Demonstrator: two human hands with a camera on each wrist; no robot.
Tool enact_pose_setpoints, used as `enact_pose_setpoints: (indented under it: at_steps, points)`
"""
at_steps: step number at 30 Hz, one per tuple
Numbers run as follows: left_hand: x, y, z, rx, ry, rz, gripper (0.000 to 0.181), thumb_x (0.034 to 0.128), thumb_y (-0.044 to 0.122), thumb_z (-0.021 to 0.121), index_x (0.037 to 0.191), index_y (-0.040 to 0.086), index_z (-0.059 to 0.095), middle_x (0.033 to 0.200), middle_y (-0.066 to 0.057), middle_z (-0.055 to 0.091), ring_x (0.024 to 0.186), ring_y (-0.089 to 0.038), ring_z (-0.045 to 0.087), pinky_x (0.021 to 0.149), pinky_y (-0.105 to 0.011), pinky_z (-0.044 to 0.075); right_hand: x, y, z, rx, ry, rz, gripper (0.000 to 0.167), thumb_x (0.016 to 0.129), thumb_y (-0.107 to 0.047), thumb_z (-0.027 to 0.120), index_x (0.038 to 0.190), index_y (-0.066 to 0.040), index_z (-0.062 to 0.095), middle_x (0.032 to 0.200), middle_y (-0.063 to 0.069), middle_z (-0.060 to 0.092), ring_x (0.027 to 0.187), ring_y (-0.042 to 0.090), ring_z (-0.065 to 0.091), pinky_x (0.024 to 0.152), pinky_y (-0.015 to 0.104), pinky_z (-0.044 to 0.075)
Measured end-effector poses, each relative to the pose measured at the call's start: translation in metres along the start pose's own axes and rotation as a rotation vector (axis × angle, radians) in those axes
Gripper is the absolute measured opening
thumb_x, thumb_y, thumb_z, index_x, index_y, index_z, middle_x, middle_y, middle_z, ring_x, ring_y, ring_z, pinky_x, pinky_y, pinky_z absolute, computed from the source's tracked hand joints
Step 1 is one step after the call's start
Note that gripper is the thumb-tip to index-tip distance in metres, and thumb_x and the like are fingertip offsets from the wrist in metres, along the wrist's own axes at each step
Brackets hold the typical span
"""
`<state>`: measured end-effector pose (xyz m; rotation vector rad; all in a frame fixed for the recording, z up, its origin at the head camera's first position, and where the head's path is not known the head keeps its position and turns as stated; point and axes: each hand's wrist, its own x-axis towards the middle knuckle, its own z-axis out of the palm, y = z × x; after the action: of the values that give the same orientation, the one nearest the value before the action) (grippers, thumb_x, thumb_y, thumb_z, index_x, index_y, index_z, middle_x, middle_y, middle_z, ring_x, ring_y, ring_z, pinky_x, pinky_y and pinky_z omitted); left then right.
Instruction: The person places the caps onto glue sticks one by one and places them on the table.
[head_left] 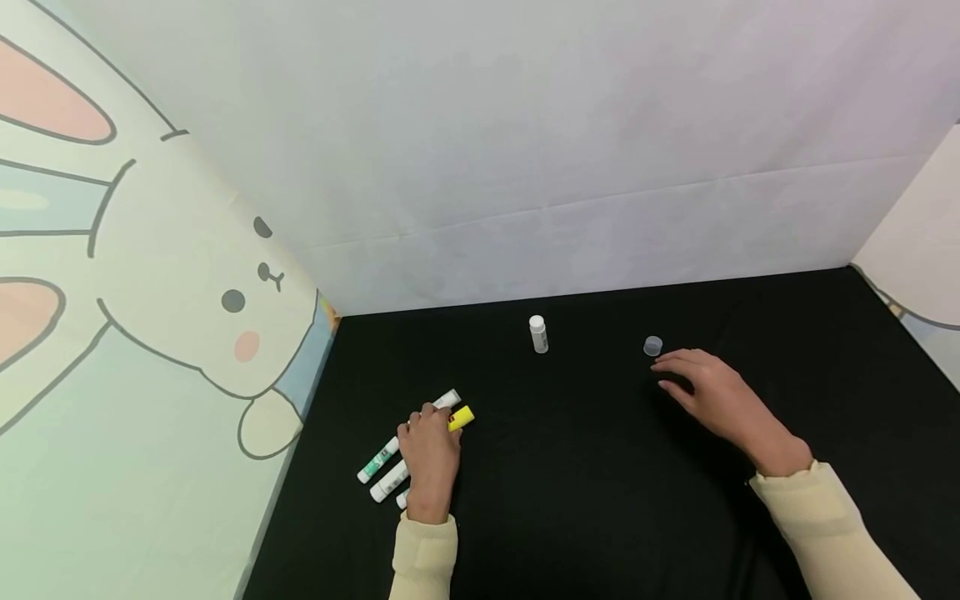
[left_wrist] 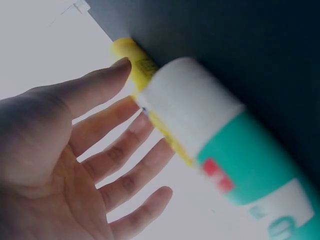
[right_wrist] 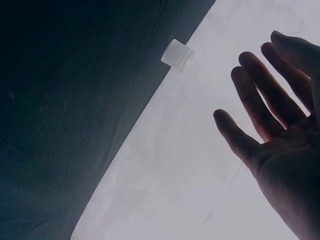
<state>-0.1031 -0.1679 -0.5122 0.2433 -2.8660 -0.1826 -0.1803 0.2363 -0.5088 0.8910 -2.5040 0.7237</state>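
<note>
In the head view my left hand [head_left: 430, 450] is over a group of glue sticks at the left. Thumb and fingers are at a yellow glue stick [head_left: 461, 417] and appear to pinch it; the contact is partly hidden. In the left wrist view a green-and-white glue stick [left_wrist: 250, 155] lies nearer the camera than the yellow one [left_wrist: 142, 70]. A white glue stick [head_left: 390, 482] lies beside the green one, partly under the hand. My right hand [head_left: 708, 396], fingers loosely spread, hovers beside a small translucent cap [head_left: 652, 346] without holding it; the right wrist view shows that gap.
A small white glue stick [head_left: 538, 334] stands upright near the back of the black table [head_left: 585, 492]. Behind the table rises a pale cloth wall [head_left: 570, 150]. A rabbit-patterned cloth [head_left: 172, 333] borders the left side.
</note>
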Motion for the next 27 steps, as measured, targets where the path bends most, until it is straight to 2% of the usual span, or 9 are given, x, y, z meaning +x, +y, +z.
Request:
enact_pose_setpoints:
  at_steps: [4,9,19,22,27]
  points:
    - [0.001,0.005,-0.006,-0.034,0.041,0.017,0.030,0.0803,0.016,0.093,0.106,0.007,0.081,0.098,-0.013,0.070,0.089,-0.035,0.065,0.083,-0.053,0.052,0.001,0.003,-0.001,-0.002,0.000,0.015,0.037,0.074,0.007,0.091,0.108,0.000,0.078,0.110,0.017,0.074,0.101,0.037,0.071,0.081,0.055,0.059]
    - [0.005,0.014,-0.011,-0.061,0.063,0.032,0.032,0.0862,0.022,0.089,0.112,0.006,0.081,0.105,-0.013,0.072,0.094,-0.035,0.066,0.085,-0.053,0.053,0.002,0.007,-0.002,-0.006,-0.013,0.038,0.036,0.076,0.008,0.089,0.109,0.000,0.077,0.111,0.019,0.073,0.101,0.038,0.070,0.082,0.056,0.059]
    - [0.015,0.037,-0.013,-0.145,0.126,0.071,0.031,0.0916,0.023,0.085,0.117,0.006,0.079,0.112,-0.013,0.073,0.100,-0.035,0.068,0.089,-0.054,0.053,0.006,0.016,-0.004,-0.006,-0.034,0.075,0.038,0.077,0.006,0.089,0.113,0.002,0.075,0.114,0.022,0.072,0.101,0.041,0.069,0.082,0.059,0.057]
    - [0.019,0.044,-0.012,-0.163,0.130,0.077,0.033,0.0925,0.023,0.084,0.120,0.007,0.078,0.114,-0.012,0.073,0.101,-0.034,0.068,0.089,-0.053,0.053,0.008,0.017,-0.004,-0.007,-0.044,0.096,0.038,0.079,0.006,0.088,0.114,0.003,0.075,0.115,0.023,0.071,0.102,0.042,0.068,0.083,0.060,0.057]
    - [0.025,0.055,-0.007,-0.186,0.101,0.075,0.036,0.0939,0.023,0.083,0.126,0.007,0.076,0.119,-0.012,0.072,0.105,-0.033,0.069,0.092,-0.053,0.053,0.011,0.019,-0.005,-0.011,-0.060,0.115,0.038,0.081,0.005,0.087,0.116,0.005,0.073,0.117,0.025,0.070,0.105,0.043,0.068,0.084,0.061,0.056]
